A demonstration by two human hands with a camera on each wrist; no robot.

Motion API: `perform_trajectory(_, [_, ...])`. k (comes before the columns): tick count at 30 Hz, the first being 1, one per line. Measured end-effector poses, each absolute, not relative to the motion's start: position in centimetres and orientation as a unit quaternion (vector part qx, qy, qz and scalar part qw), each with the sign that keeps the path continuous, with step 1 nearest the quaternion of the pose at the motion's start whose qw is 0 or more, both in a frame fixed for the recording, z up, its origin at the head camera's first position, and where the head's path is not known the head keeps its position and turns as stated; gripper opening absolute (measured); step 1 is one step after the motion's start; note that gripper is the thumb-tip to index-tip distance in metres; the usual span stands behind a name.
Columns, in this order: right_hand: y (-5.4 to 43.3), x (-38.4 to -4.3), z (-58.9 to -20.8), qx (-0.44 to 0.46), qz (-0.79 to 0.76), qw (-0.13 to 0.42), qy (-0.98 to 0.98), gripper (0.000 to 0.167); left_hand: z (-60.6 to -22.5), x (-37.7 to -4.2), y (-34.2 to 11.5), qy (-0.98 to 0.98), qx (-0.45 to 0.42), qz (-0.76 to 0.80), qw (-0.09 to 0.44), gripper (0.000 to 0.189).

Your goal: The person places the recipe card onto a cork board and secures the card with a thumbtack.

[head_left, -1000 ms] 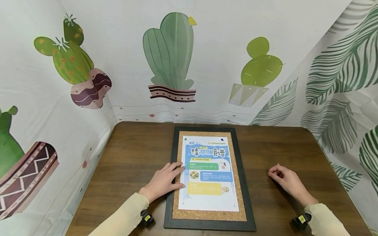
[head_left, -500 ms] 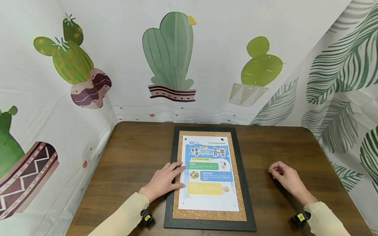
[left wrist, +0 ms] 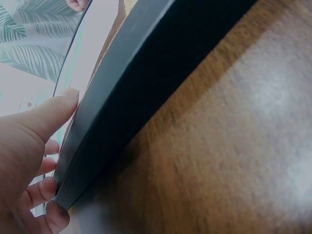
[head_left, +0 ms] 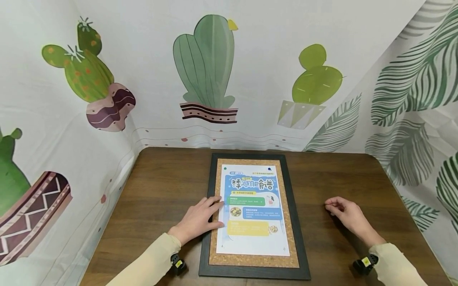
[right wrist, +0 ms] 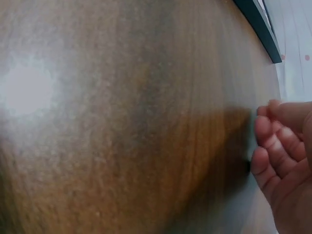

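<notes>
A corkboard with a black frame (head_left: 204,254) lies on the wooden table, and a printed sheet (head_left: 252,245) with Chinese headings covers most of its cork. The left hand (head_left: 196,220) rests across the board's left frame, fingers spread, fingertips on the sheet's left edge. In the left wrist view, its thumb (left wrist: 63,105) touches the board's edge beside the sheet. The right hand (head_left: 348,218) rests on the table right of the board. Its fingers (right wrist: 263,127) are loosely curled, the thumb close to the index fingertip, and no object shows between them.
A green pushpin (head_left: 225,169) and a dark blue pushpin (head_left: 269,169) sit at the sheet's top corners. The brown table (head_left: 164,178) ends at a white cloth (head_left: 261,51) printed with cacti and leaves. Each wrist wears a small black camera.
The right thumb and fingers have shifted slightly, the thumb tip drawing a little away from the table side. The left hand, board and sheet have stayed in place.
</notes>
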State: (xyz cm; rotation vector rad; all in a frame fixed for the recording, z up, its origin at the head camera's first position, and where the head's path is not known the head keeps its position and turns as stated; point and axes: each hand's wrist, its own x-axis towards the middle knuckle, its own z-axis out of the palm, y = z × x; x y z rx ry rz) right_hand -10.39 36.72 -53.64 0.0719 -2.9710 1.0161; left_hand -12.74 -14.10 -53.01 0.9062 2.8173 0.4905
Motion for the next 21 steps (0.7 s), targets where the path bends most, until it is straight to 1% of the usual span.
perform_trajectory(13, [36.34, -10.66, -53.96, 0.047, 0.403, 0.006, -0.914, 0.013, -52.91, -12.82, -14.01, 0.937, 0.300, 0.160, 0.077, 0.074])
perform_trajectory(17, [36.30, -10.74, -53.90, 0.041, 0.426, 0.012, -0.904, 0.012, -52.88, -12.85, -13.95, 0.937, 0.298, 0.162, 0.078, 0.074])
perform_trajectory(21, [36.44, -10.64, -53.76, 0.025, 0.419, 0.000, -0.908, 0.007, -52.86, -12.84, -13.95, 0.937, 0.300, 0.158, 0.081, 0.075])
